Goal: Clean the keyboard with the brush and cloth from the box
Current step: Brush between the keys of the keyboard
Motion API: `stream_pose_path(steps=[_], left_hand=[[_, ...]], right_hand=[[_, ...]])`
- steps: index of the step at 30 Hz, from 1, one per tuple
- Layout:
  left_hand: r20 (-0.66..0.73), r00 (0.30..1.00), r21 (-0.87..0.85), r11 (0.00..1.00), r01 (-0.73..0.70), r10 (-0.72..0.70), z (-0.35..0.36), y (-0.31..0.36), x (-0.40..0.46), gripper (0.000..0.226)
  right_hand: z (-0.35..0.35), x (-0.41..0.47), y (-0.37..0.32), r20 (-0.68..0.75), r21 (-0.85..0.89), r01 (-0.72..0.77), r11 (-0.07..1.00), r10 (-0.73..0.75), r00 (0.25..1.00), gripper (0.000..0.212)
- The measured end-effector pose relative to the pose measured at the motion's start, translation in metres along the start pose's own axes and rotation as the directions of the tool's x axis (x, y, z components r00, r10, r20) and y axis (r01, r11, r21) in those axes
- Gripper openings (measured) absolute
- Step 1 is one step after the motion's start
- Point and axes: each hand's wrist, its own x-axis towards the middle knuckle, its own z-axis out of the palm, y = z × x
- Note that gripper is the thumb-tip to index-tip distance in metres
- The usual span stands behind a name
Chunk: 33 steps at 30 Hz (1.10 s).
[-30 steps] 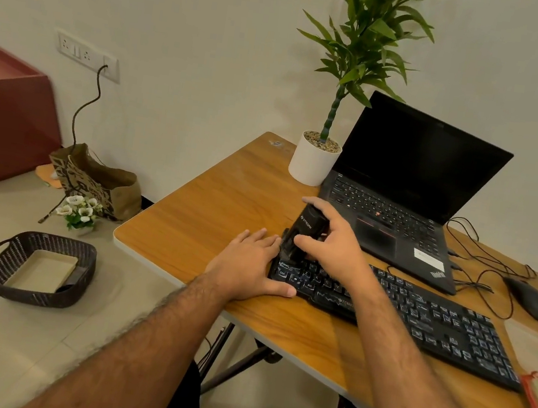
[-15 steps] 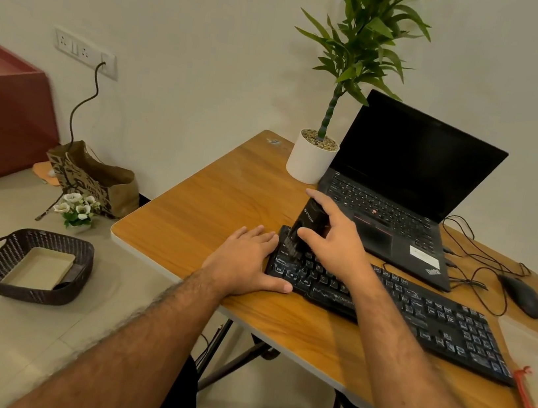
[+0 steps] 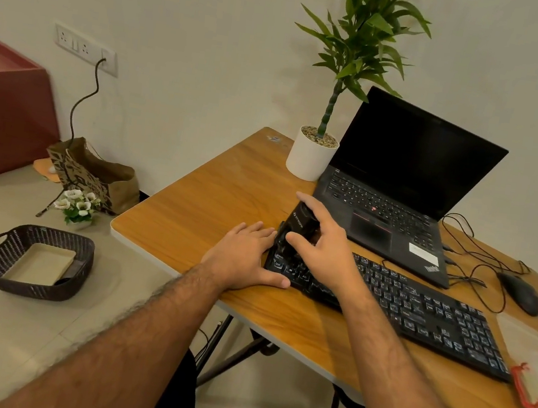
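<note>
One keyboard [image 3: 395, 301], one brush [image 3: 299, 223], two hands. The right hand [image 3: 320, 245] grips the brush on the keyboard's left end; the left hand [image 3: 246, 256], fingers flat, rests beside it on the worktop [image 3: 212, 202]. The brush has barely shifted since earlier.

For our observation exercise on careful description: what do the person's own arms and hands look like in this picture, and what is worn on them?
Both forearms are bare, with no sleeves in view, and carry dark hair along their length. The left hand and the right hand wear no gloves; no watch, ring or wristband shows. Dark clothing shows only at the bottom edge, below the arms.
</note>
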Motion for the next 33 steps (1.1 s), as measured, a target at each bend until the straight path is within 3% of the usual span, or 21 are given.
stream_pose_path(steps=[4,9,14,19,24,29,33], left_hand=[[0.005,1.0,-0.009,1.0,-0.005,0.005,-0.001,0.0,0.0,0.108],[-0.004,1.0,0.003,1.0,0.009,-0.009,-0.002,0.002,-0.002,0.11],[0.001,1.0,-0.017,1.0,0.002,-0.002,0.001,-0.002,0.001,0.109],[0.007,1.0,0.004,1.0,0.016,-0.016,-0.002,0.001,0.0,0.112],[0.008,1.0,-0.004,1.0,0.014,-0.014,-0.001,0.0,0.0,0.11],[0.001,1.0,0.0,1.0,0.017,-0.017,-0.002,0.001,-0.001,0.111],[0.003,1.0,-0.003,1.0,0.024,-0.024,-0.001,0.001,0.0,0.111]], right_hand=[[-0.011,-0.003,0.002,0.14,0.015,0.009,1.0,-0.011,0.99,0.064],[-0.004,-0.004,-0.003,0.026,-0.012,0.019,1.0,-0.018,0.999,0.064],[-0.007,-0.009,-0.003,0.072,0.002,0.008,1.0,-0.008,0.997,0.063],[-0.005,-0.006,-0.002,-0.059,0.031,-0.011,0.999,0.013,0.998,0.064],[-0.009,-0.016,0.001,0.041,0.078,0.004,0.997,-0.007,0.999,0.064],[-0.007,-0.011,0.003,-0.07,0.066,0.011,0.998,-0.007,0.998,0.065],[0.0,-0.018,0.004,-0.027,0.089,0.062,0.994,-0.06,0.998,0.067]])
